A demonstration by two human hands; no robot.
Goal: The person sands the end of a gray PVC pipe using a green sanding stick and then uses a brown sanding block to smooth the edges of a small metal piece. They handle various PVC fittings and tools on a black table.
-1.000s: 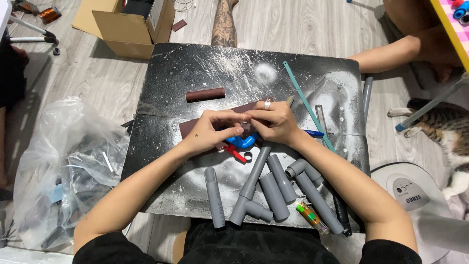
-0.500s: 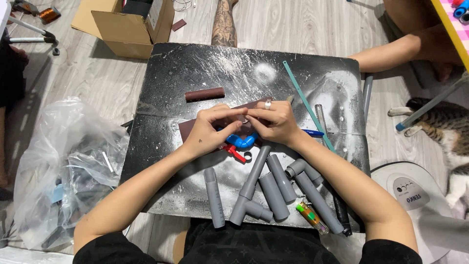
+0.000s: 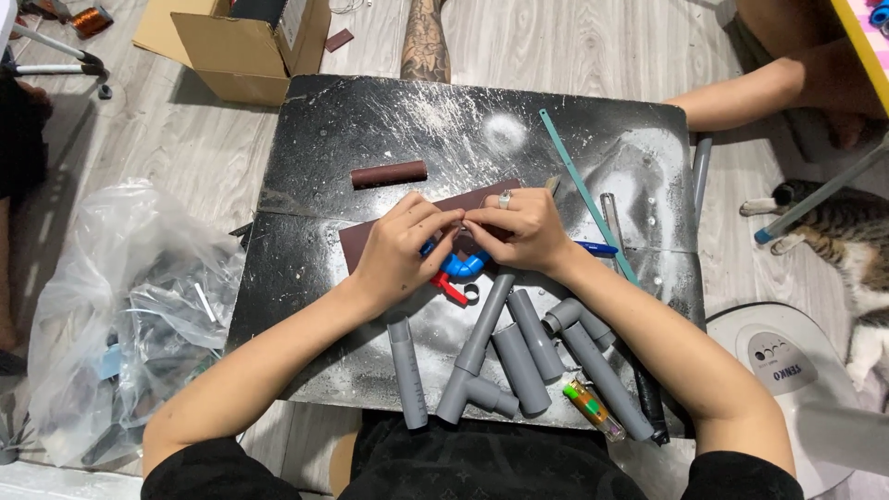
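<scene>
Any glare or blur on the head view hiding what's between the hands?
Head view: sharp, evenly lit; pale sheen on the black board, not at the hands. Left hand and right hand themselves cover whatever they pinch over the brown sheet.

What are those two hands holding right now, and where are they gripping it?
Both the left hand and right hand pinch something small between their fingertips over the brown sandpaper sheet; the fingers hide what it is.
</scene>
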